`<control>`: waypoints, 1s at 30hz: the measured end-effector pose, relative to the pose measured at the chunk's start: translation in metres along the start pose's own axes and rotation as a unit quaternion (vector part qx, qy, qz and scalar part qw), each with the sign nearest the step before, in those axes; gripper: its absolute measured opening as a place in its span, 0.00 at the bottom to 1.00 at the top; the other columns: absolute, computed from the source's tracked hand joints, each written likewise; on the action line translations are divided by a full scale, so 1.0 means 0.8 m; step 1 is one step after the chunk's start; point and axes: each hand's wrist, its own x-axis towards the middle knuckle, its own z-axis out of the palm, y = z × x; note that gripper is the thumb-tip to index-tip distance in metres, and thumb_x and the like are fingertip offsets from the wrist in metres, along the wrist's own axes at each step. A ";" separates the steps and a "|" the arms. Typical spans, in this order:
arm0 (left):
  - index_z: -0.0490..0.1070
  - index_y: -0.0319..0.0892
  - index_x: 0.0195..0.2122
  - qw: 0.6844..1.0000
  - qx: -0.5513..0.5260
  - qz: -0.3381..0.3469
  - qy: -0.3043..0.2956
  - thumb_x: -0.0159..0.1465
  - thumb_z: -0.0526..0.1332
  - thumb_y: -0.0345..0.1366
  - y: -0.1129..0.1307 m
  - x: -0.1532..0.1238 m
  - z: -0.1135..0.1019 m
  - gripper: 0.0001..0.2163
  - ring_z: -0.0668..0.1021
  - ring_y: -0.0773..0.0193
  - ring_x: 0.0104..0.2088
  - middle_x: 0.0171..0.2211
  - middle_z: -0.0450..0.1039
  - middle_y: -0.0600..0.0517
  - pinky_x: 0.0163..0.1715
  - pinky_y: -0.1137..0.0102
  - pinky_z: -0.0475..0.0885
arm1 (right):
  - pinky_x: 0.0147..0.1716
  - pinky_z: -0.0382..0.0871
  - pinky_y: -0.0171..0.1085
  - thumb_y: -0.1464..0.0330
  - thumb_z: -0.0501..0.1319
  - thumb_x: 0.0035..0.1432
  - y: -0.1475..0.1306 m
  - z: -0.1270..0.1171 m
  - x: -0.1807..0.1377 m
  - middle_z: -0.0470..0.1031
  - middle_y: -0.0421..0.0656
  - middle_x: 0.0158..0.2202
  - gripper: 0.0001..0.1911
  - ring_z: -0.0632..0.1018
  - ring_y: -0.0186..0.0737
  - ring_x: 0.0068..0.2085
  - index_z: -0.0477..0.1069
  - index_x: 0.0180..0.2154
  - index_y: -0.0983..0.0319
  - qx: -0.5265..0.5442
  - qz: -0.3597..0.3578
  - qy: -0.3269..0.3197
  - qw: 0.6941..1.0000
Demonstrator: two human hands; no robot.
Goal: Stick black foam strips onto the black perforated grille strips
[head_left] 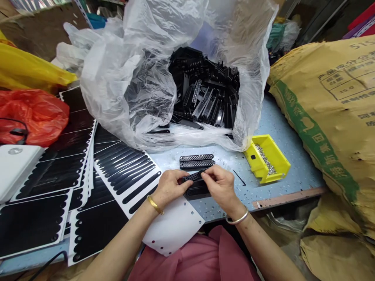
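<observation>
My left hand [169,186] and my right hand [220,185] meet over the near edge of the table, both pinching a narrow black perforated plastic strip [193,176]. A darker flat piece [197,191] lies just under the strip between my hands. Two similar perforated strips [196,160] lie side by side on the table just beyond my fingers. A white sheet of long black adhesive strips [129,171] lies under my left hand.
A big clear plastic bag [123,86] full of black plastic parts [208,89] stands behind. A yellow bin [277,154] of small metal bits sits to the right, a tan sack [331,113] beyond it. More sticker sheets [49,171], red and yellow bags lie left.
</observation>
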 end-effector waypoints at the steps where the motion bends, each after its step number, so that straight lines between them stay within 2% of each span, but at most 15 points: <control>1: 0.81 0.43 0.33 1.000 -0.011 -0.009 0.001 0.56 0.64 0.38 0.000 0.000 0.000 0.08 0.72 0.66 0.23 0.24 0.77 0.52 0.25 0.72 0.64 | 0.22 0.60 0.33 0.70 0.63 0.54 0.001 -0.010 0.003 0.68 0.37 0.21 0.08 0.67 0.31 0.22 0.71 0.24 0.62 0.032 0.037 0.014 0.999; 4: 0.82 0.43 0.33 0.999 -0.032 -0.027 0.004 0.55 0.64 0.38 0.001 0.001 0.000 0.08 0.72 0.66 0.22 0.24 0.77 0.51 0.24 0.72 0.64 | 0.21 0.60 0.32 0.69 0.68 0.48 0.008 -0.044 0.013 0.69 0.36 0.20 0.06 0.67 0.30 0.21 0.73 0.24 0.62 0.157 0.120 0.087 0.976; 8: 0.82 0.43 0.32 0.999 -0.032 -0.041 0.013 0.54 0.64 0.38 0.003 0.002 -0.001 0.09 0.71 0.66 0.20 0.20 0.75 0.53 0.23 0.72 0.64 | 0.19 0.60 0.32 0.71 0.72 0.39 0.018 -0.092 0.031 0.70 0.37 0.19 0.08 0.68 0.29 0.20 0.74 0.22 0.64 0.255 0.161 0.168 0.939; 13: 0.82 0.42 0.35 0.998 -0.038 -0.033 0.033 0.54 0.65 0.39 0.000 0.005 0.003 0.10 0.71 0.66 0.19 0.18 0.74 0.53 0.22 0.72 0.64 | 0.19 0.64 0.32 0.72 0.74 0.37 0.016 -0.133 0.041 0.70 0.36 0.19 0.10 0.71 0.30 0.21 0.74 0.22 0.63 0.270 0.129 0.239 0.924; 16: 0.81 0.41 0.38 0.998 -0.044 -0.034 0.033 0.55 0.65 0.38 0.000 0.007 0.002 0.12 0.70 0.68 0.17 0.16 0.71 0.55 0.19 0.73 0.63 | 0.21 0.68 0.33 0.72 0.74 0.41 0.004 -0.135 0.030 0.73 0.36 0.20 0.09 0.73 0.32 0.21 0.75 0.25 0.63 0.225 0.079 0.249 0.939; 18: 0.80 0.41 0.40 0.997 -0.052 -0.026 0.041 0.54 0.65 0.36 0.004 0.004 -0.003 0.13 0.69 0.69 0.16 0.16 0.71 0.56 0.19 0.74 0.62 | 0.22 0.71 0.35 0.71 0.73 0.46 -0.008 -0.127 0.017 0.75 0.38 0.22 0.07 0.76 0.34 0.22 0.77 0.29 0.62 0.162 0.050 0.230 0.958; 20: 0.79 0.40 0.41 0.995 -0.060 -0.016 0.074 0.52 0.67 0.36 0.013 -0.003 -0.011 0.14 0.69 0.70 0.16 0.17 0.71 0.57 0.20 0.74 0.64 | 0.23 0.74 0.36 0.70 0.71 0.49 -0.020 -0.116 0.001 0.78 0.40 0.25 0.06 0.79 0.37 0.24 0.79 0.32 0.62 0.115 0.042 0.195 0.973; 23: 0.78 0.40 0.31 0.988 -0.110 -0.015 0.111 0.56 0.65 0.40 0.034 -0.017 -0.023 0.09 0.70 0.70 0.19 0.18 0.71 0.55 0.21 0.74 0.64 | 0.25 0.76 0.38 0.72 0.72 0.49 -0.034 -0.104 -0.015 0.80 0.41 0.27 0.06 0.81 0.41 0.27 0.80 0.32 0.59 0.151 0.042 0.141 0.978; 26: 0.74 0.38 0.25 0.962 -0.258 -0.076 0.049 0.62 0.59 0.46 0.051 -0.027 -0.027 0.16 0.70 0.69 0.18 0.18 0.72 0.51 0.18 0.74 0.62 | 0.26 0.78 0.39 0.74 0.71 0.49 -0.038 -0.099 -0.021 0.80 0.41 0.29 0.07 0.81 0.41 0.27 0.80 0.32 0.58 0.234 0.035 0.052 0.970; 28: 0.73 0.37 0.26 0.924 -0.361 -0.126 0.013 0.62 0.57 0.49 0.054 -0.029 -0.026 0.19 0.70 0.70 0.16 0.19 0.73 0.49 0.17 0.75 0.60 | 0.26 0.78 0.40 0.75 0.71 0.50 -0.037 -0.098 -0.021 0.80 0.42 0.29 0.07 0.80 0.40 0.26 0.81 0.32 0.58 0.269 0.029 -0.010 0.963; 30: 0.72 0.37 0.26 0.891 -0.430 -0.147 0.001 0.61 0.59 0.49 0.052 -0.029 -0.023 0.19 0.70 0.70 0.16 0.19 0.73 0.48 0.17 0.75 0.60 | 0.25 0.78 0.41 0.75 0.70 0.50 -0.034 -0.098 -0.021 0.80 0.43 0.29 0.07 0.80 0.40 0.26 0.81 0.32 0.58 0.282 0.021 -0.058 0.958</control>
